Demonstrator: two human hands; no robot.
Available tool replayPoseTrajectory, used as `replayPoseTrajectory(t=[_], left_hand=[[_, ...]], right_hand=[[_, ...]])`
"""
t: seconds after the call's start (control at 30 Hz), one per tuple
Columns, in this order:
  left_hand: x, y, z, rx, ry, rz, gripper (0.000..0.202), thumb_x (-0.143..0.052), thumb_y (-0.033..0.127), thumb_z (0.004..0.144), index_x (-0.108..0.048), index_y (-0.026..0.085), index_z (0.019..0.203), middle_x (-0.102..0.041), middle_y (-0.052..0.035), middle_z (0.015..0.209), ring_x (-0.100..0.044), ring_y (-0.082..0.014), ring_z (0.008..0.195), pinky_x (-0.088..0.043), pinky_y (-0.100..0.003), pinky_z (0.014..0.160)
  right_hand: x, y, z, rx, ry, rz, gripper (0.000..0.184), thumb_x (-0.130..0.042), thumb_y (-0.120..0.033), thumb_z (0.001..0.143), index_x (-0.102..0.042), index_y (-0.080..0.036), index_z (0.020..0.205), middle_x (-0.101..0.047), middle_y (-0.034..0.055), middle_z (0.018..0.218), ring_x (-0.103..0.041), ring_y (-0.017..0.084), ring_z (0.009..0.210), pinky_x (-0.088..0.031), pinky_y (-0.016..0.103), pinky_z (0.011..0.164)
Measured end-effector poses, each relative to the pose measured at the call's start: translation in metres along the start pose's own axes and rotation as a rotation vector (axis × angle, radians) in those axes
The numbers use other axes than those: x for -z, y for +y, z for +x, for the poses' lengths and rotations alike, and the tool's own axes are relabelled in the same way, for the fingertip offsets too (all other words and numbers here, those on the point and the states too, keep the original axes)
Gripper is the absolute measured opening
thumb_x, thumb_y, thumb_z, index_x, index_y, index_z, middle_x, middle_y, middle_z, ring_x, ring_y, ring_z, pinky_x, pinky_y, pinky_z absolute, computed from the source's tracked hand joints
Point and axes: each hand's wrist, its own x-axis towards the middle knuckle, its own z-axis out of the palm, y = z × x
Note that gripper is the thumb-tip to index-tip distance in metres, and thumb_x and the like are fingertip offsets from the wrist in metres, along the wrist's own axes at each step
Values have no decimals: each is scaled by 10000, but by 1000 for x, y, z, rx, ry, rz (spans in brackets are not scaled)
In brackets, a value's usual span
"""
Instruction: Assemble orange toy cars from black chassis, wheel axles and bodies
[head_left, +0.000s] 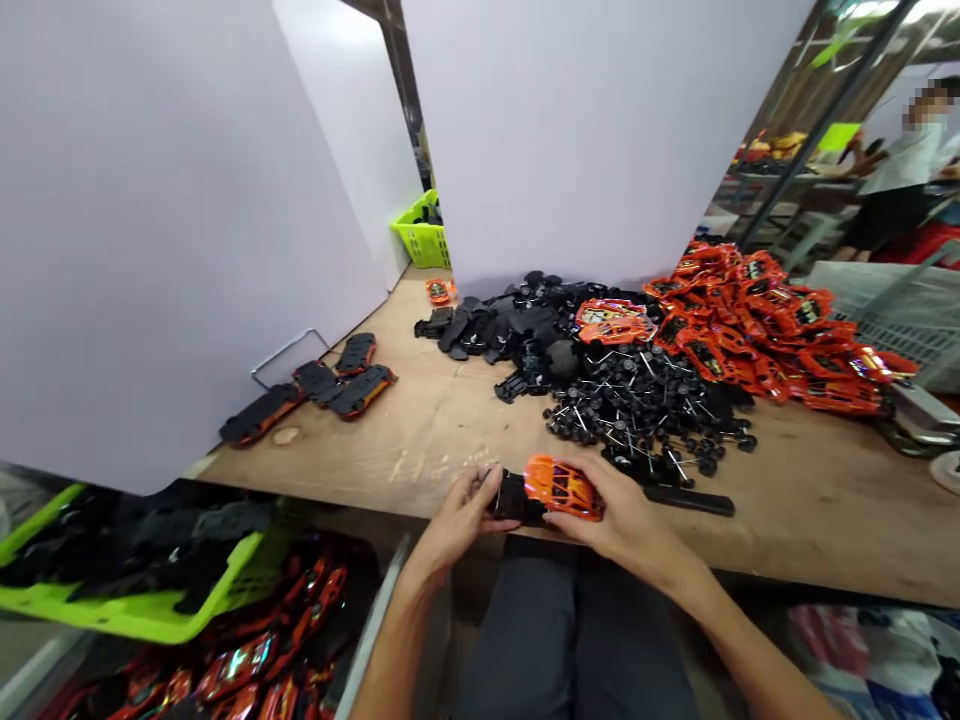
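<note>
My left hand (461, 515) grips a black plastic toy car chassis (514, 497) at the bench's front edge. My right hand (619, 510) holds an orange toy car shell (562, 487) against the chassis's other end. Just beyond my right hand lies a long black part (688, 501). Behind my hands is a heap of black wheels on metal axles (637, 410). Loose black chassis (495, 325) and a pile of orange shells (750, 320) lie beside it. Several assembled cars (315, 385) sit at the left.
The wooden workbench (795, 510) holds everything. White partitions (585, 130) stand behind it. Below left are a lime-green basket (150, 610) of black parts and a bin of orange-red car shells (240, 665). A person (892, 170) works at the upper right, beyond a white crate (900, 320).
</note>
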Motion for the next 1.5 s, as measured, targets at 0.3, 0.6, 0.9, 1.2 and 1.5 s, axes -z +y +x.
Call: replayPoseTrajectory(t=[0.3, 0.6, 0.9, 1.2, 1.5], left_hand=[[12, -6, 6, -74, -170, 29, 549, -730, 661, 845, -642, 160, 1053, -763, -122, 1022, -759, -278, 962, -657, -390, 784], [8, -19, 10, -110, -159, -12, 465, -800, 568, 819, -535, 201, 926, -699, -28, 895, -729, -233, 904, -656, -372, 749], [8, -27, 15, -78, -64, -4, 493, -835, 574, 771, -541, 200, 902, -702, -38, 852, -716, -214, 816, -637, -332, 679], [-2, -16, 11, -31, 49, 2, 556, -871, 612, 676, -536, 203, 847, -678, -14, 819, -691, -216, 805, -627, -335, 670], [9, -12, -4, -252, 12, 43, 496, -913, 458, 700, -574, 206, 959, -727, -14, 884, -695, -174, 789, -594, -280, 722]], right_hand=[[-52, -1, 30, 135, -205, -108, 531, -758, -276, 902, -533, -270, 1383, -658, 109, 1273, -657, 331, 1164, -578, 529, 987], [-37, -6, 29, 118, -279, -140, 509, -689, -399, 984, -463, -311, 1432, -627, 119, 1337, -646, 328, 1220, -587, 505, 1006], [-47, 2, 23, 144, -221, -205, 525, -650, -383, 998, -425, -311, 1466, -644, 138, 1326, -655, 364, 1188, -589, 561, 970], [-69, 3, 19, 217, -216, -608, 614, -613, -554, 986, -513, -115, 1402, -650, 234, 1300, -637, 401, 1176, -532, 608, 1000], [-34, -11, 9, 116, -105, -203, 698, -632, -590, 972, -421, -220, 1526, -598, 176, 1442, -570, 339, 1340, -447, 548, 1144]])
